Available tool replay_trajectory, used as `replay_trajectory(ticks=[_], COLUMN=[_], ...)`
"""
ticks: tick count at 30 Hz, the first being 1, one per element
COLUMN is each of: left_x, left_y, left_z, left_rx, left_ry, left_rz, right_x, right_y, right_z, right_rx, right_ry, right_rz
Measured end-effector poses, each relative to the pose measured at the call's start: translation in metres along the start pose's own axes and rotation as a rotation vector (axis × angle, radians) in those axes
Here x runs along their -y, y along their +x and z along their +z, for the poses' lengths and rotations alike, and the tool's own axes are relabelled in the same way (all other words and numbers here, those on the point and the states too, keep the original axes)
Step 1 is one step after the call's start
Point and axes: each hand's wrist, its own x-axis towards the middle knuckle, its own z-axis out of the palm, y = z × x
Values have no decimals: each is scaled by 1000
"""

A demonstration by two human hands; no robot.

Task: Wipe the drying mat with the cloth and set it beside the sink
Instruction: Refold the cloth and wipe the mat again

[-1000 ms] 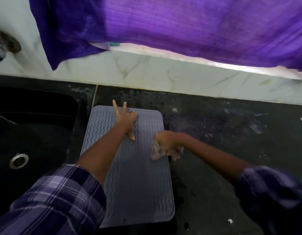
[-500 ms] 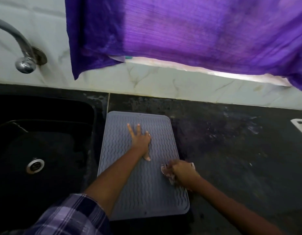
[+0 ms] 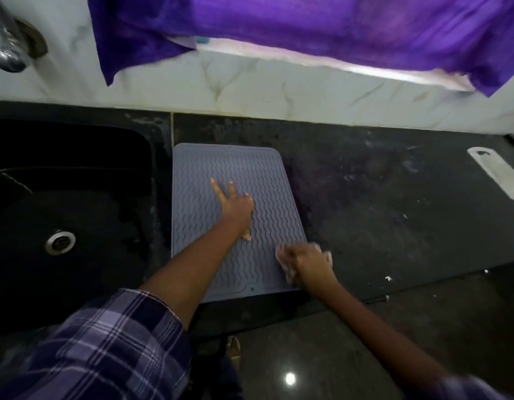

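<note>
Overhead, a broad purple curtain (image 3: pixel 322 33) of fine woven fabric hangs in soft folds across the top of the view, over a pale marble-patterned wall (image 3: pixel 250 90) with faint grey veins. Below it runs a dark stone countertop (image 3: pixel 380 197), matt and speckled, smeared with whitish marks. Sunk into its left end is a deep black sink (image 3: pixel 76 157) with a round metal drain (image 3: pixel 60 242), and a curved chrome tap (image 3: pixel 7 53) juts from the wall above it.

Just beside the sink's right rim lies the drying mat (image 3: pixel 261 174), a flat grey rectangle with rounded corners, a raised border and rows of wavy ribs; it looks rubbery, and its near edge reaches the front of the counter. A sleeve (image 3: pixel 99 350) in purple and white plaid covers the left forearm. The left hand (image 3: pixel 238 207) rests on the middle of the mat with straight, spread fingers pressing it flat. The right hand (image 3: pixel 307 262) sits at the mat's right edge, fingers curled round a small, pale, crumpled cloth (image 3: pixel 328 256) that is blurred. Far right on the counter is a flat white elongated object (image 3: pixel 495 174) with a hole near one end.
</note>
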Motion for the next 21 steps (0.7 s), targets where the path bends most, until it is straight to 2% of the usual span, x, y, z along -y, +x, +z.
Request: replay_trajectory(ticks=[2,3,4,6,9,11,13,14,17,19,21], left_x=[1,0,-1,0,2,4,8,10,7,1,-5], left_y=[-4,-7,-8,-7,-3,2,4,5,0,-4,-3], left_z=[0,-1,0,0,2,0,0,-1,-4,-6,-7], left_rx=[-3,-9,-19,-28,-6,5,16,24,32,31,10], left_ry=[-3,-4,-6,-21,-51,-55,-74,-70,-11,68,116], left_rz=[4,7,9,14,20,36,61,74,56,27,-7], right_x=[-2,-5,-9,-15,1,24,35,38,31,8,-19], right_y=[-23,-17,-1,43,97,88,43,9,-61,-39,20], right_z=[-12,-27,-43,-67,-60,-33,-13,-9,-18,-35,-50], right_rx=[175,302,380,285,109,73,17,21,234,343,262], right_ry=[-51,-41,1,55,79,67,33,65,167,148,85], right_rz=[-130,-129,-51,61,189,142,56,8,-150,-153,-67])
